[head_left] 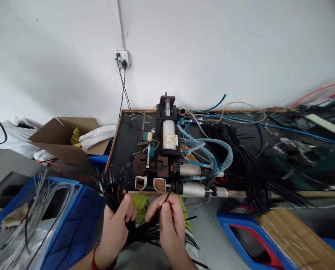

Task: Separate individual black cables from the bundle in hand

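Nearest the camera, the left hand [115, 228], with a red string at its wrist, is closed round a thick bundle of black cable pieces [139, 230]: thin, stiff, dull black lengths whose cut ends fan out above the thumb and splay below the palms toward the floor. The right hand [170, 225] sits just beside it, thumb and forefinger pinched on a single black cable [167, 195] that curves up from the fingertips to the front edge of the bench, where its end meets the front of the pneumatic wire-cutting machine [163, 165]. To the left, a blue crate [71, 217] holds pale wire lengths in clear plastic; to the right lies a blue pallet [240, 228] with a wooden board on it. The machine stands on a black-topped workbench [128, 138], with brown jaw blocks, silver air cylinders and blue coiled air hoses [209, 150]; a white label on its upright cylinder bears writing too small to read. A heap of long black cables [240, 161] lies just right of it. Farther left is an open cardboard box [63, 135], and on the white wall behind, a power socket [122, 58] with black leads plugged in.
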Available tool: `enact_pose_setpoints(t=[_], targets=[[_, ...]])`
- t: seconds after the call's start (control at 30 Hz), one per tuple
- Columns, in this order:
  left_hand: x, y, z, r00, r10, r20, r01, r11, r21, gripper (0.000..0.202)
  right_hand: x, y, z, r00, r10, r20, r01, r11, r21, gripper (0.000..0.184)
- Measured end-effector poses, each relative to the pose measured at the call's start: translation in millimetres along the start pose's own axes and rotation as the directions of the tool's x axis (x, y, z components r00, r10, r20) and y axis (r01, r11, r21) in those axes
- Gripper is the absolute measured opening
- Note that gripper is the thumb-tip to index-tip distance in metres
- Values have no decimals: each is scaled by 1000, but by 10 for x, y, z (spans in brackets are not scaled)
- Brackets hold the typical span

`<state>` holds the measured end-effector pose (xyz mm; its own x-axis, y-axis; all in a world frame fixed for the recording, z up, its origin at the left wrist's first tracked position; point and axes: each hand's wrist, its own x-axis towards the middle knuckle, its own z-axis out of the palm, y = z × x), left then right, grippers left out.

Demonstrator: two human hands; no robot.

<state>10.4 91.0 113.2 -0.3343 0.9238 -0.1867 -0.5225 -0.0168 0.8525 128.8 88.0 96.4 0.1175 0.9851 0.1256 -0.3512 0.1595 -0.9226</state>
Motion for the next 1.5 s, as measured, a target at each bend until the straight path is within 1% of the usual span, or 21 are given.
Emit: enact_pose_setpoints(t=[0.07,0.13,0.17,0.2,0.27,0.33,0.4,0.47,0.5,0.53,0.6,0.67,0.7,0.77,0.83,0.97,1.27,1.5], targets=[[18,4,-20,1000,-17,-5,17,999,32,38,-10,23,-10,989,77,125,-62,991,-119,29],[27,-5,-44,999,-48,-26,50,994,101,40,-6,39,-8,969,107,221,-46,964,-263,27],[31,-6,-49,997,-57,-48,63,990,128,41,0,42,-6,963,109,245,-30,952,-306,28],[39,0,-48,996,-56,-75,67,987,145,41,7,43,-7,960,115,256,-27,946,-323,29],[65,26,-32,993,-21,-120,40,987,153,41,17,50,-20,941,163,298,-66,948,-312,36],[102,56,-8,992,28,-126,-8,989,150,39,8,85,-41,901,237,363,-140,951,-275,45],[139,70,7,992,53,-114,-37,989,144,36,-16,152,-46,864,297,407,-256,955,-153,51],[163,64,8,995,46,-92,-34,991,128,36,-40,230,-18,874,313,371,-370,925,91,53],[170,58,4,996,44,-81,-35,993,114,38,-46,264,7,884,319,342,-409,882,233,52],[173,52,-2,997,47,-67,-40,995,94,39,-45,291,37,890,329,315,-434,822,368,50],[176,49,-14,998,58,-36,-56,997,53,36,-27,323,99,879,367,303,-476,672,567,43],[177,59,-24,998,62,-26,-62,998,19,34,1,337,147,848,401,346,-523,530,667,37],[177,68,-26,998,58,-27,-58,998,7,33,12,343,164,836,412,362,-536,478,695,35],[179,87,-27,998,53,-40,-54,999,-2,32,23,358,186,819,421,391,-556,408,724,33],[180,103,-25,997,52,-51,-52,999,0,32,16,375,195,808,421,412,-568,371,735,32],[183,109,-28,998,45,-55,-45,999,2,32,-14,398,201,795,422,435,-584,344,735,31],[181,85,-44,998,54,-44,-54,998,-13,29,-13,439,198,781,412,470,-611,348,711,32],[182,77,-82,1000,8,-17,-9,999,-53,26,0,453,185,775,407,483,-619,336,710,31]])
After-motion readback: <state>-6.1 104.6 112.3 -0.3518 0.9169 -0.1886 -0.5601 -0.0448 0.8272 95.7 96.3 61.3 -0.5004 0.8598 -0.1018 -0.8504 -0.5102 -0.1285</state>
